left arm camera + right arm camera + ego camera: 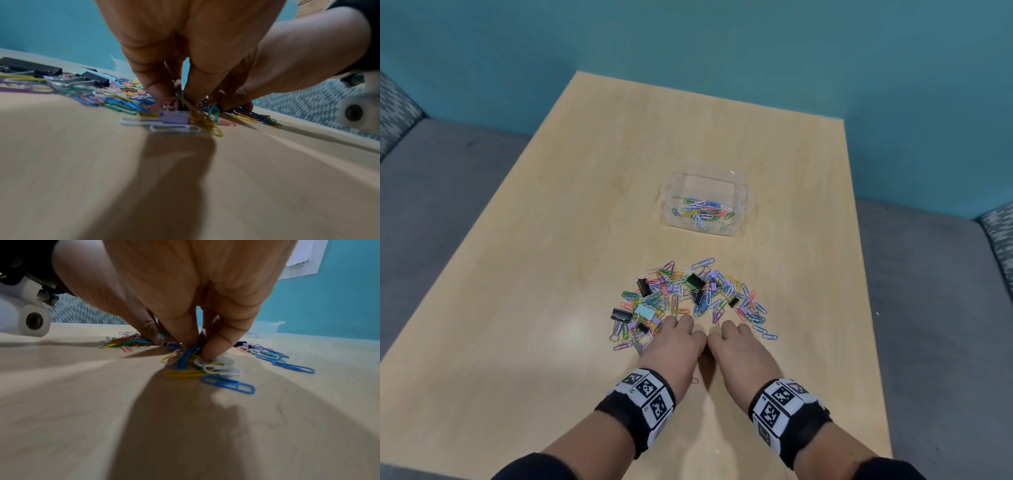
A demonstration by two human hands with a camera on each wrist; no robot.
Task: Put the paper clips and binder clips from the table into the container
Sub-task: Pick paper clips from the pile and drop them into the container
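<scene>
A heap of coloured paper clips (688, 294) mixed with black, mint and purple binder clips (643, 287) lies on the wooden table (551, 274). Both hands sit side by side at the heap's near edge. My left hand (674, 337) has its fingers curled down and pinches a bunch of clips (179, 100) against the table. My right hand (736, 341) likewise pinches a bunch of blue and other clips (189, 353). Behind the heap stands a clear plastic container (739, 192) with several paper clips in it.
A teal wall stands behind the table's far edge. Grey seats with patterned cushions flank the table on both sides. One loose clip (694, 381) lies between my wrists. A white paper sheet (302, 259) hangs on the wall.
</scene>
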